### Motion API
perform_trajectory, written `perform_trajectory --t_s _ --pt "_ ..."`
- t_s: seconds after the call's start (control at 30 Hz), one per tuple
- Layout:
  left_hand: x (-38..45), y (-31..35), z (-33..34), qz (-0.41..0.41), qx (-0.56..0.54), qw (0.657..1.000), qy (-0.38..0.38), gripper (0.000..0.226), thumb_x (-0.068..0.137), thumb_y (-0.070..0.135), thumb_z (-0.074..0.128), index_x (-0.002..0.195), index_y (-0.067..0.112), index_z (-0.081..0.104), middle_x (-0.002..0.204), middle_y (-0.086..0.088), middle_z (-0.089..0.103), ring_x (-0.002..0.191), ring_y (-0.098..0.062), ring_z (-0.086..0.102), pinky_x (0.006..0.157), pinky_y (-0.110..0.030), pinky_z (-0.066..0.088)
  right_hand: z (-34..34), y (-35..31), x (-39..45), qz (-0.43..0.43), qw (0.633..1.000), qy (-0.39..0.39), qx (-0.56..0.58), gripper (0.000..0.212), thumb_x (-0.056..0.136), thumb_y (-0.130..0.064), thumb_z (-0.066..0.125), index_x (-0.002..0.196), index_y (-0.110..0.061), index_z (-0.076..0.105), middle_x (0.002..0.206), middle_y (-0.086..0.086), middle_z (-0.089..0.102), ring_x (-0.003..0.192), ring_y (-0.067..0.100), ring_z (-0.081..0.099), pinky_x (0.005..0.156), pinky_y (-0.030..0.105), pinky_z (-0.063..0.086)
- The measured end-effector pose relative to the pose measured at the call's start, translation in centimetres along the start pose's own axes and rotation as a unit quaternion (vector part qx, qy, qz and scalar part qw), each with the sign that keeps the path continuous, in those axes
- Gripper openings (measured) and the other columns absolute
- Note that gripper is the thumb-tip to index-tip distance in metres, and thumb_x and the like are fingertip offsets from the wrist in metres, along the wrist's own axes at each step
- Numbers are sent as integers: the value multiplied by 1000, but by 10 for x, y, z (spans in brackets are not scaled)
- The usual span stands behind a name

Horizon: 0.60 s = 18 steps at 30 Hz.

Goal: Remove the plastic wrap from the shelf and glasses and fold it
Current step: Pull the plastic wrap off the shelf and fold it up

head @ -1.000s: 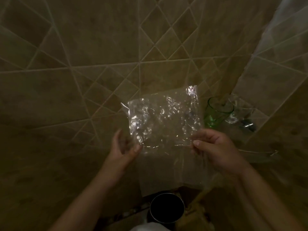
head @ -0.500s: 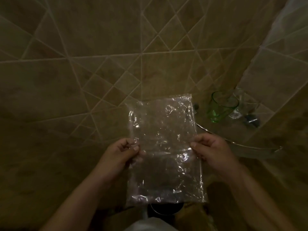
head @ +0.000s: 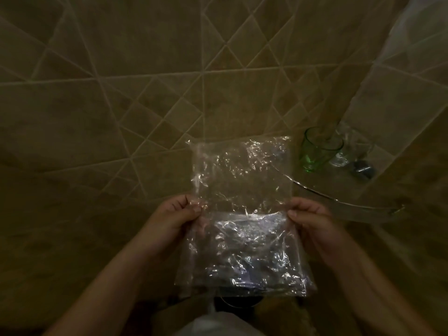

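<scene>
Pinching the plastic wrap (head: 242,214) mid-frame, your left hand (head: 177,214) and right hand (head: 308,219) hold its side edges halfway, its long side running up and down between them.

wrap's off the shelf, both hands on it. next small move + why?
Probably fold it in half: bring the top edge of the plastic wrap down toward the person onto the bottom edge. The left hand and right hand pinch its side edges near mid-height, so the sheet stands flat and spread between them, clear of the green glass on the corner shelf.
</scene>
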<state>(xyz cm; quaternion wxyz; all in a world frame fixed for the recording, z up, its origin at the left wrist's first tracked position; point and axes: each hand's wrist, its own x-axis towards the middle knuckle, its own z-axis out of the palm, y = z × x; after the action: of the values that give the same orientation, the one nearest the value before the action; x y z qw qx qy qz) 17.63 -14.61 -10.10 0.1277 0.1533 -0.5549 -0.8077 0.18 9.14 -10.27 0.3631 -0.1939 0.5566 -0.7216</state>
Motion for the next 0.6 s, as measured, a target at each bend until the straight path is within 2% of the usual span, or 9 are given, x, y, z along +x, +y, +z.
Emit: perform_trajectory --t_s 0.03,0.1,0.23,0.33,0.4,0.47,0.57,0.6 --pt "-1 0 1 -4 -3 1000 -1 14 83 -1 55 85 7 67 60 -14 69 43 -16 62 43 -21 51 -1 1 -1 -2 1000 -4 13 30 66 -7 65 94 -12 73 76 7 73 64 19 65 62 30 51" --pt "-2 0 2 -13 -23 1000 3 17 76 3 58 88 9 68 62 -12 71 46 -15 65 44 -22 53 1 2 -2 -2 999 -20 48 30 70 0 60 95 -10 73 83 10 75 70 24 68 67 36 54" --pt "-3 3 1 -9 -38 999 7 22 69 6 52 67 11 73 62 -6 70 58 -15 65 53 -19 53 5 -2 -5 18 998 -11 63 27 65 -2 52 71 -11 76 71 5 75 61 15 69 57 23 56" --pt "-4 4 -1 -49 -74 995 36 34 77 24 48 64 4 72 58 -8 65 56 -18 60 50 -19 52 6 -6 -7 5 1000 -4 4 27 68 -9 49 66 -12 76 68 4 74 61 13 66 56 21 52" --pt "-6 6 -2 -42 -25 999 17 31 81 30 55 67 9 71 59 -5 67 54 -15 63 50 -19 52 8 -3 -8 6 1000 0 -30 19 73 -13 57 70 -14 76 68 4 72 59 13 66 53 22 52" --pt "-7 7 -3 -24 31 999 -23 6 75 17 70 78 13 70 68 -2 70 59 -13 64 53 -22 53 9 0 -7 3 995 -2 -99 15 73 -10 66 80 -20 74 70 1 70 61 12 65 53 23 51" --pt "-7 8 -8 -35 85 995 -28 36 68 1 73 98 18 67 81 -3 74 68 -15 70 54 -25 56 5 5 -7 0 984 -24 -177 41 71 -7 74 102 -33 69 67 -3 67 64 11 65 58 21 51" --pt "-7 8 -10 -35 102 994 -18 46 68 -1 74 107 22 65 88 -5 76 72 -18 72 56 -27 57 4 5 -7 6 979 -28 -203 42 72 -9 75 104 -35 69 67 -3 69 64 10 65 58 20 50"
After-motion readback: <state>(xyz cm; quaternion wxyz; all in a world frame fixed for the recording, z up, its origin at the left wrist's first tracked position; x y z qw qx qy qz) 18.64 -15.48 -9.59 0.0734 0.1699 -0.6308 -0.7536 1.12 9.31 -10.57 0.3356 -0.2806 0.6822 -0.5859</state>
